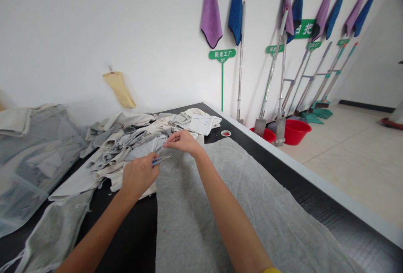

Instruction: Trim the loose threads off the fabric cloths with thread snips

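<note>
My left hand [140, 175] is closed around thread snips [162, 159], a small tool with a blue handle and a pointed metal tip. The tip points right, just below the fingers of my right hand [183, 142]. Those fingers are pinched together at the far left corner of a large grey cloth [226, 193]; what they hold is too small to tell. The cloth lies spread over the black tabletop, under my right forearm. Close beyond both hands is a heap of grey and cream fabric pieces [126, 139].
A clear plastic bag [37, 172] of fabric stands at the left, with a grey fabric piece [53, 231] before it. A small white round dish [226, 133] sits near the table's pale right edge [302, 172]. Mops, dustpans and red basins [296, 131] line the wall.
</note>
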The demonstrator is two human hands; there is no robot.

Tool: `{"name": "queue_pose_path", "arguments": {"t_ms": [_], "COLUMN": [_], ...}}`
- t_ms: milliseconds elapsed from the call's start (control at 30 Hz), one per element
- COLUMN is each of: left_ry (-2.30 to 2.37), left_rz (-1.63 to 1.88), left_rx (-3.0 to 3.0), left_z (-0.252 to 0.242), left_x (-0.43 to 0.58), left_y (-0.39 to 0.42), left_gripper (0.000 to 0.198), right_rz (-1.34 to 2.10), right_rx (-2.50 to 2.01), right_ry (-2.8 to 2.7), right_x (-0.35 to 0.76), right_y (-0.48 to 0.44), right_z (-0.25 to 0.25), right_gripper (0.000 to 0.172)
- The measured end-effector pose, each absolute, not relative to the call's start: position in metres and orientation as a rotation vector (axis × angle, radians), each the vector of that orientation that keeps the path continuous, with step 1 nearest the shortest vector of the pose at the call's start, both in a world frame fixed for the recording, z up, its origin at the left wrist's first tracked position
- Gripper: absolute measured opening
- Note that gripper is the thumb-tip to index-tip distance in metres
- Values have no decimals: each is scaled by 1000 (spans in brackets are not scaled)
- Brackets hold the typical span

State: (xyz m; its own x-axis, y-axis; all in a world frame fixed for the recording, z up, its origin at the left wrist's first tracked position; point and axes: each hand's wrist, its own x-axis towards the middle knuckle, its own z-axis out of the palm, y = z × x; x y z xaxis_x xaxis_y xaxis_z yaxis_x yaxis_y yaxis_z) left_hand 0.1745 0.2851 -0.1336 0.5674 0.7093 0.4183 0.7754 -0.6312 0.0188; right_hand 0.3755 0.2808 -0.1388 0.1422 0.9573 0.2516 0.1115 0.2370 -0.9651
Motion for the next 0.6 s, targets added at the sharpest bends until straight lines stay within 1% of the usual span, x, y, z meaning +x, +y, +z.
{"name": "queue_pose_path", "arguments": {"t_ms": [133, 333, 467, 600], "left_ry": [-1314, -1624, -1900, -2030], "left_rz": [-717, -1153, -1449, -1652], "left_rx": [-2739, -2937, -3105, -3243], "left_z": [-131, -131, -138, -138], "left_x": [171, 171, 172, 169], "left_y": [290, 304, 308, 307], "left_gripper": [36, 32, 42, 46], "right_rz": [868, 891, 898, 893], "right_rx": [-1148, -1130, -1123, -1135], "right_ry": [-1252, -1193, -1190, -1171], "right_x": [376, 375, 376, 379], "right_y": [282, 278, 278, 276], "right_z": [-140, -135, -135, -135], "right_gripper": [26, 31, 31, 33]}}
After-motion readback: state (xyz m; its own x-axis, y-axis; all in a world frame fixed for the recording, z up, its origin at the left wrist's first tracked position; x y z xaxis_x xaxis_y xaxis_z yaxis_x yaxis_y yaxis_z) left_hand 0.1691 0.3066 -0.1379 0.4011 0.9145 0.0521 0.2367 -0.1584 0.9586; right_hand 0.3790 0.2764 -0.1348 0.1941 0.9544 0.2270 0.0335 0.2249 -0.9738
